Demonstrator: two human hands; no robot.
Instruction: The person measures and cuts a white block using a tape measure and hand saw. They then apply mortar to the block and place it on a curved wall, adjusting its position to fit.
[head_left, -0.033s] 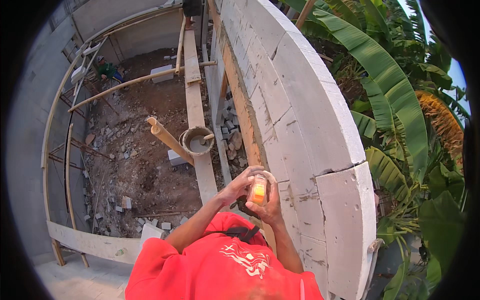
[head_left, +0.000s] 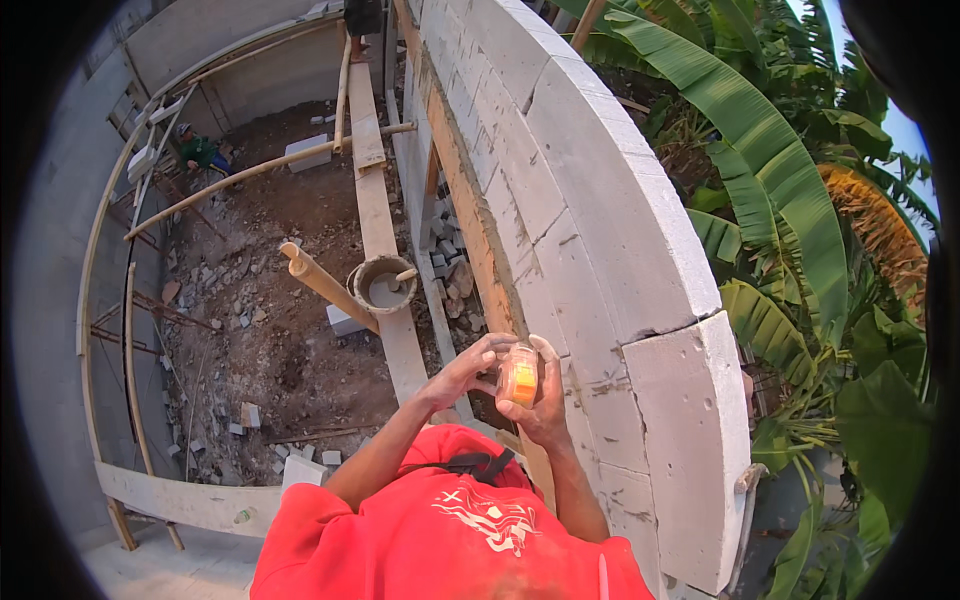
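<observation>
In front of my chest, beside the block wall, a small clear container (head_left: 521, 376) with an orange and yellow middle is held upright. My right hand (head_left: 544, 408) wraps it from the right, thumb low on the front and fingers round the far side. Against its left and upper edge rest the bent fingers of my left hand (head_left: 466, 368). Glare and the fingers partly hide its top, so I cannot tell whether it has a lid.
Pale block wall (head_left: 600, 240) rises close on my right, banana leaves (head_left: 770, 180) beyond it. A bucket (head_left: 383, 284) of grey mix stands on a narrow plank (head_left: 374, 212) near an upright pole (head_left: 325, 280). Rubble lies below. Two people are farther off, one on the planks, one (head_left: 200, 150) lower left.
My view has shifted slightly, so the surroundings sit a little more to the left and higher. My left hand's fingers have eased slightly leftward from the container; my right hand keeps its grip.
</observation>
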